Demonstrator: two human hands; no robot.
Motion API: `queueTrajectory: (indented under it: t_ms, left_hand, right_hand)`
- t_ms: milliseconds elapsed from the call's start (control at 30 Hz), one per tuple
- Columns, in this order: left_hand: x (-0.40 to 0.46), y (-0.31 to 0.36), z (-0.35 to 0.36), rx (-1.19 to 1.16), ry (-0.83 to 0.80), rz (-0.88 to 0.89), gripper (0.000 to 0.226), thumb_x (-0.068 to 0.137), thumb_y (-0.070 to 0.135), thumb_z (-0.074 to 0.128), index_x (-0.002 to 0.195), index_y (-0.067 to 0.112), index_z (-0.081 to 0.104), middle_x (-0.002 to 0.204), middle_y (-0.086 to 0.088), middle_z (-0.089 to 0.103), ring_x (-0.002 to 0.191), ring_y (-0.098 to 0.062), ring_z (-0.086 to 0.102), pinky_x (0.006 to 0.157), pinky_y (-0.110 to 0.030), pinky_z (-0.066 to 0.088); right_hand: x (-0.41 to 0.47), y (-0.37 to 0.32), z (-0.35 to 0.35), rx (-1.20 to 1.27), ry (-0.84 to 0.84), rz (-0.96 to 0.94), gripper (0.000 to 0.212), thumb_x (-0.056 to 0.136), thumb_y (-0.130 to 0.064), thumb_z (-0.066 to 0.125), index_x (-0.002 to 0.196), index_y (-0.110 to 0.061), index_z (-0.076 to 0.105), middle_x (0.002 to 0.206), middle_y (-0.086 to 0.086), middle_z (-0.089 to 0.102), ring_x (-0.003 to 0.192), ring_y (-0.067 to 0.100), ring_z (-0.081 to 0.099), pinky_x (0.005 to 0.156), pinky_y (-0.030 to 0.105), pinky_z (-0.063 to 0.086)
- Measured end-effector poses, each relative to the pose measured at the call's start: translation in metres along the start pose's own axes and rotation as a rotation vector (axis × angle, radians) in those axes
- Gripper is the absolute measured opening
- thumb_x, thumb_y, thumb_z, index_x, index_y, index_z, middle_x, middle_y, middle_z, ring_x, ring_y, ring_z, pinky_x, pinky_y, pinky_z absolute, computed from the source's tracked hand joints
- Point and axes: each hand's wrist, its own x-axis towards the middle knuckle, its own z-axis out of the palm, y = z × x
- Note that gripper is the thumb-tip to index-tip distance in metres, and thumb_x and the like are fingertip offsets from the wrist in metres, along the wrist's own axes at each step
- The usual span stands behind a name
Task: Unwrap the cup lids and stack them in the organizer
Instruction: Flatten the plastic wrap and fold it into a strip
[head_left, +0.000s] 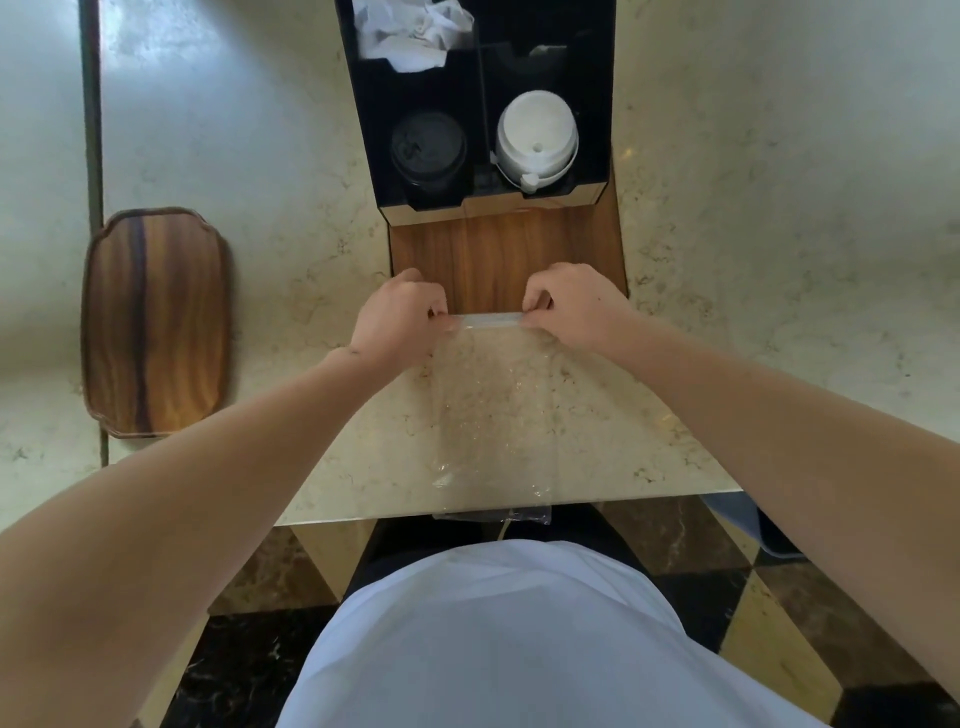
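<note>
A clear plastic wrapper (493, 405) is being held at its top edge by 2 hands, just in front of the organizer (597, 104). The left hand (397, 317) is pinched shut on the left corner of the wrapper, and the right hand (569, 306) is pinched shut on the right corner. The wrapper is spread flat down the table (260, 208) and hangs a little over the near edge. It looks empty, so the unwrapping step seems to be done or almost done. Next, the wrapper probably has to be folded or scrunched up and put away. In the organizer, a stack of white lids (536, 137) is seen in the front right slot. A stack of black lids (428, 150) is seen in the front left slot. Crumpled white paper (410, 31) is seen in the back left slot. What is in the back right slot cannot be told, because it is dark. A wooden tray (156, 322) with nothing on it is seen well apart on the left.
</note>
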Motion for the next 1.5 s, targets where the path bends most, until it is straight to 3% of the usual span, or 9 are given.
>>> queueTrajectory:
  t_ms: [133, 300, 433, 667, 900, 1067, 1233, 1400, 1500]
  left_hand:
    - [0.009, -0.001, -0.001, -0.058, -0.093, -0.082, 0.03, 0.089, 0.031, 0.076, 0.114, 0.018, 0.065, 0.105, 0.002, 0.056, 0.092, -0.017, 0.057, 0.075, -0.028, 0.043]
    - [0.009, 0.001, -0.001, 0.071, -0.168, 0.015, 0.027, 0.095, 0.026, 0.065, 0.12, 0.016, 0.063, 0.111, -0.001, 0.055, 0.106, -0.023, 0.055, 0.085, -0.036, 0.05]
    - [0.008, 0.0, -0.002, 0.127, -0.143, 0.073, 0.015, 0.097, 0.027, 0.062, 0.109, 0.02, 0.067, 0.106, 0.003, 0.047, 0.103, -0.019, 0.046, 0.079, -0.033, 0.044]
    - [-0.005, -0.005, -0.003, 0.214, -0.044, 0.341, 0.013, 0.097, 0.017, 0.057, 0.09, 0.014, 0.067, 0.088, -0.003, 0.063, 0.085, -0.023, 0.054, 0.072, -0.041, 0.051]
    - [-0.024, -0.016, 0.007, 0.324, -0.006, 0.508, 0.01, 0.096, 0.008, 0.06, 0.101, 0.008, 0.068, 0.093, -0.008, 0.062, 0.083, -0.027, 0.055, 0.074, -0.043, 0.051]
    - [-0.043, -0.017, 0.011, 0.177, 0.06, 0.416, 0.023, 0.103, 0.021, 0.056, 0.108, 0.009, 0.076, 0.089, -0.01, 0.065, 0.081, -0.029, 0.058, 0.071, -0.044, 0.052]
    - [-0.043, -0.006, 0.013, -0.029, 0.095, 0.155, 0.018, 0.097, 0.016, 0.065, 0.096, 0.009, 0.081, 0.086, -0.012, 0.064, 0.077, -0.029, 0.06, 0.064, -0.046, 0.054]
    - [-0.042, 0.002, 0.018, -0.161, 0.098, -0.095, 0.01, 0.091, 0.014, 0.07, 0.1, 0.011, 0.074, 0.101, -0.004, 0.061, 0.089, -0.022, 0.061, 0.076, -0.033, 0.052]
    - [-0.037, 0.004, 0.017, -0.182, 0.07, -0.172, 0.028, 0.091, 0.015, 0.069, 0.119, 0.012, 0.069, 0.103, 0.002, 0.056, 0.093, -0.016, 0.056, 0.081, -0.026, 0.042]
  right_hand:
    - [0.003, 0.002, 0.002, -0.006, -0.034, 0.023, 0.023, 0.085, -0.03, 0.078, 0.104, -0.022, 0.066, 0.101, -0.003, 0.055, 0.087, 0.014, 0.057, 0.075, 0.028, 0.045]
    - [-0.003, 0.001, 0.002, -0.03, -0.082, -0.006, 0.022, 0.09, -0.029, 0.071, 0.108, -0.019, 0.063, 0.096, -0.003, 0.055, 0.091, 0.017, 0.053, 0.078, 0.033, 0.048]
    - [-0.007, 0.0, 0.002, -0.085, -0.029, -0.089, 0.004, 0.091, -0.022, 0.066, 0.089, -0.019, 0.064, 0.093, -0.002, 0.054, 0.087, 0.017, 0.051, 0.073, 0.031, 0.046]
    - [-0.017, -0.004, 0.005, -0.298, 0.064, -0.327, 0.008, 0.087, -0.007, 0.059, 0.081, -0.011, 0.06, 0.08, 0.002, 0.055, 0.075, 0.02, 0.049, 0.058, 0.036, 0.049]
    - [-0.032, 0.004, 0.006, -0.403, 0.074, -0.394, 0.014, 0.094, -0.008, 0.058, 0.097, -0.008, 0.072, 0.093, 0.008, 0.063, 0.078, 0.022, 0.053, 0.062, 0.037, 0.05]
    - [-0.048, 0.006, 0.005, -0.347, 0.072, -0.344, 0.026, 0.102, -0.029, 0.053, 0.113, -0.021, 0.075, 0.103, 0.001, 0.061, 0.083, 0.018, 0.058, 0.062, 0.032, 0.052]
    - [-0.032, -0.005, 0.005, -0.218, 0.049, -0.144, 0.021, 0.098, -0.03, 0.058, 0.087, -0.023, 0.075, 0.093, -0.003, 0.061, 0.084, 0.016, 0.058, 0.065, 0.031, 0.047]
    - [-0.026, -0.004, 0.008, -0.091, 0.01, -0.028, 0.012, 0.089, -0.027, 0.073, 0.091, -0.022, 0.062, 0.093, -0.005, 0.056, 0.08, 0.014, 0.057, 0.068, 0.029, 0.046]
    - [-0.024, -0.003, 0.01, -0.072, -0.023, -0.001, 0.012, 0.09, -0.028, 0.071, 0.095, -0.024, 0.061, 0.095, -0.004, 0.054, 0.082, 0.015, 0.056, 0.071, 0.03, 0.044]
